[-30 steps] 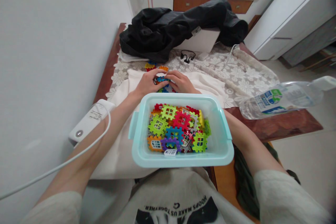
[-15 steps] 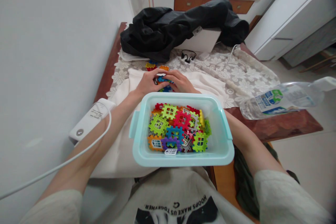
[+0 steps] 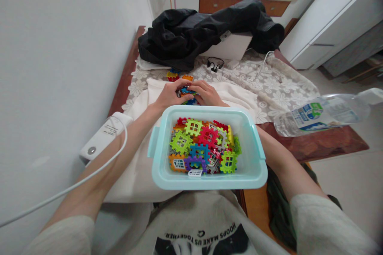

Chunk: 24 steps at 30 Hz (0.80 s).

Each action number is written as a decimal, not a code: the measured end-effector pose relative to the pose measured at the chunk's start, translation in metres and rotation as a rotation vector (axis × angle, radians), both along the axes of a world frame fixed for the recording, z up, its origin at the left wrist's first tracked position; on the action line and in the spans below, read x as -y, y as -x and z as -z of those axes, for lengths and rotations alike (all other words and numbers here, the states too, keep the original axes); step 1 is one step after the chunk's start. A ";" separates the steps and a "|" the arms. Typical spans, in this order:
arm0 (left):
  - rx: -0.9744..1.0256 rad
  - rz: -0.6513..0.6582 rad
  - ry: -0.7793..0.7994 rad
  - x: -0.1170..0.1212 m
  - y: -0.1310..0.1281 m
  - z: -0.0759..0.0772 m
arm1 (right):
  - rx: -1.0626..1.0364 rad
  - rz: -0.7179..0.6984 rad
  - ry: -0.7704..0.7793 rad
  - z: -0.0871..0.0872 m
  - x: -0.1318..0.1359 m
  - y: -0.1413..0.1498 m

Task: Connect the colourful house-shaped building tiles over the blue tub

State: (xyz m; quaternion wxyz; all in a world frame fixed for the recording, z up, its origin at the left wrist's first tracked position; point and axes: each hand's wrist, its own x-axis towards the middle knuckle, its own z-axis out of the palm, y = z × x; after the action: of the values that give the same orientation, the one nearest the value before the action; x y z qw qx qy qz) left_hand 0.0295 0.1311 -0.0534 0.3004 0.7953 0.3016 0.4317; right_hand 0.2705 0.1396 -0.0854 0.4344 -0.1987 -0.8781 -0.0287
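- The table (image 3: 314,143) ran away from both hands, with a lace cloth (image 3: 278,91) and a white cloth (image 3: 236,91) under them; between the earlier pictures and this one nothing on it had shifted.
- The black jacket (image 3: 194,32) lay well beyond the hands, over a white box (image 3: 230,48).
- The pale blue tub (image 3: 209,179) sat just nearer the body than the hands, full of toothed plastic tiles (image 3: 203,147); its heap looked the same as a second before.
- The water bottle (image 3: 323,113) lay on its side, well off from the right hand; its blue and green label was too small to read.
- The power bank (image 3: 103,137) lay beside the left forearm, its print unreadable.
- The shirt (image 3: 197,227) read, upside down, "HOOPS MAKE US TOGETHER".
- The left hand (image 3: 169,95) and right hand (image 3: 208,93) had stayed closed in on the cluster of tiles (image 3: 186,92) between them, the left fingers curling a little further over it than a second earlier; the work seemed ongoing at that one spot.
- A few loose tiles (image 3: 176,75) lay just beyond the left hand.
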 end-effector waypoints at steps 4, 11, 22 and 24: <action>0.009 0.041 0.017 0.000 0.000 0.001 | 0.046 -0.014 0.019 -0.001 0.002 0.001; -0.023 0.052 0.016 0.002 0.000 -0.006 | -0.007 -0.016 0.166 -0.001 0.004 0.004; -0.090 -0.145 -0.009 0.002 -0.002 -0.005 | -0.561 -0.155 0.926 -0.050 -0.005 -0.010; -0.124 -0.142 -0.019 0.003 -0.003 -0.007 | -0.529 -0.326 1.066 -0.080 0.001 -0.021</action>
State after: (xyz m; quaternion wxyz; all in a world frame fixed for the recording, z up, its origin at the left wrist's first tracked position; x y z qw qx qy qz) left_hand 0.0324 0.1286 -0.0463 0.2422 0.7998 0.3711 0.4049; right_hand 0.2918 0.1385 -0.0055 0.4770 -0.2521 -0.6532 0.5312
